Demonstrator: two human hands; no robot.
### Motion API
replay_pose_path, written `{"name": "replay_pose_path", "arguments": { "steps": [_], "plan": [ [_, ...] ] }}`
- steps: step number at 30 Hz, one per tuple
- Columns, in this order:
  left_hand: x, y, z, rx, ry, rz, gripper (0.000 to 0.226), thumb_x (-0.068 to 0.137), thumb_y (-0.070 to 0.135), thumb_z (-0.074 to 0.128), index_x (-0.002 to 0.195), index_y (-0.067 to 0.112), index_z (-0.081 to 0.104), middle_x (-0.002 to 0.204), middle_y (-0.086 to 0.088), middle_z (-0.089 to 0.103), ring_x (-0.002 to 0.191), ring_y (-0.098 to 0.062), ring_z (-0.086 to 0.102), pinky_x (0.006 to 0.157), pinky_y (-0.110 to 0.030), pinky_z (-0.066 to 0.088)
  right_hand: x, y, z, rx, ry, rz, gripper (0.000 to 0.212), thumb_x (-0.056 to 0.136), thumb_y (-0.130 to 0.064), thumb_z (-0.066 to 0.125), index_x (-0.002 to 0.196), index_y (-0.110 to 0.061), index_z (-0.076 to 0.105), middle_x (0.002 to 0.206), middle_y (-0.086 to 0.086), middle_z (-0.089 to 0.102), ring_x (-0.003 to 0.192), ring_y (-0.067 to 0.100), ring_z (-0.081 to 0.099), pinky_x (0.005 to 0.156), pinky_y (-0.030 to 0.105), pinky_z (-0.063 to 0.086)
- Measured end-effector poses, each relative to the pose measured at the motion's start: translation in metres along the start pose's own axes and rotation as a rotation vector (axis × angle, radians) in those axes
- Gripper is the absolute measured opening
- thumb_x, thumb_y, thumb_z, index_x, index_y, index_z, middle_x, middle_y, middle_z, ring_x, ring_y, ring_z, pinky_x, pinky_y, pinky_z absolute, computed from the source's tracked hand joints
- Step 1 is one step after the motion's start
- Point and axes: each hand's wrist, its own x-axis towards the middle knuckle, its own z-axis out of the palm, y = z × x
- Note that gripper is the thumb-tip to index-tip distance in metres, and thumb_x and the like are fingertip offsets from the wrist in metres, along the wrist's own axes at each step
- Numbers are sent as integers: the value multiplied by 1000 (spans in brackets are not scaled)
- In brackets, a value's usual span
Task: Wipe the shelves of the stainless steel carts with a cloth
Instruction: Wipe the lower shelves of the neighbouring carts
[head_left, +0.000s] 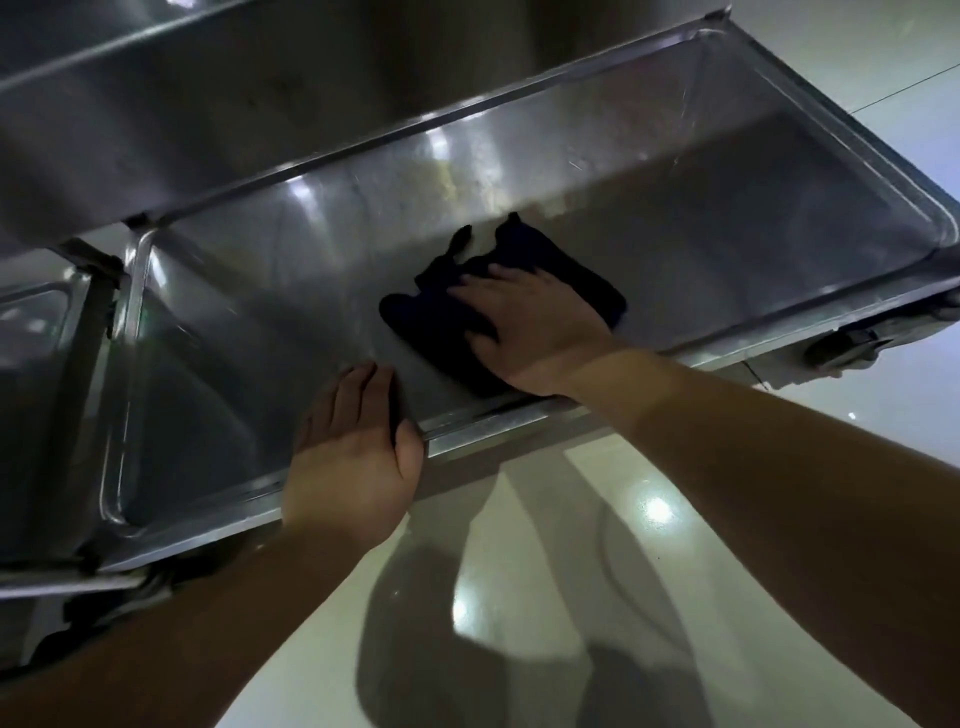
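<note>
A dark cloth (550, 265) lies crumpled on the lower stainless steel shelf (727, 208) of a cart, near its front rim. My right hand (535, 327) presses flat on the cloth with fingers spread, covering its near half. My left hand (353, 457) grips the shelf's front rim (493, 426), thumb over the edge and fingers resting on the shelf surface. An upper shelf (208, 104) of the same cart overhangs at the top of the view.
A second steel cart's shelf (36, 332) adjoins at the left. A caster wheel (844, 351) shows under the right corner, another dark wheel (119, 597) at lower left. Glossy pale tiled floor (597, 597) lies below me.
</note>
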Motion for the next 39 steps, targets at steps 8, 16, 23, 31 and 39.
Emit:
{"name": "replay_pose_path", "arguments": {
  "steps": [8,16,23,31,39],
  "plan": [
    [0,1,-4,6,-38,-32,63,96,39,36,149,10,50,154,-13,49,146,-35,41,114,-54,38,5,120,-56,27,197,201,49,100,-33,50,148,-22,52,146,13,57,132,36,52,111,43,38],
    [1,0,-4,29,-33,-9,63,96,38,38,150,7,49,153,-14,50,144,-36,43,111,-55,42,-47,261,-98,66,299,732,68,87,-56,37,145,-20,40,137,34,53,122,56,54,108,62,42],
    [1,-3,1,47,0,-4,60,96,37,40,149,10,48,152,-12,49,144,-35,43,111,-54,41,-69,222,-79,-51,349,757,60,89,-44,37,128,-3,56,119,40,61,107,57,60,99,57,47],
    [2,0,3,38,14,-23,61,94,36,41,148,9,51,152,-12,51,144,-35,43,110,-54,41,-97,95,-42,-25,136,435,68,89,-43,45,150,-14,52,155,13,50,143,35,45,118,45,36],
    [3,2,0,35,-31,-36,61,94,38,39,148,11,50,153,-10,49,144,-33,42,109,-55,43,-25,63,-31,-21,6,105,57,102,-42,42,158,-38,33,168,-13,26,157,17,18,127,45,11]
  ]
}}
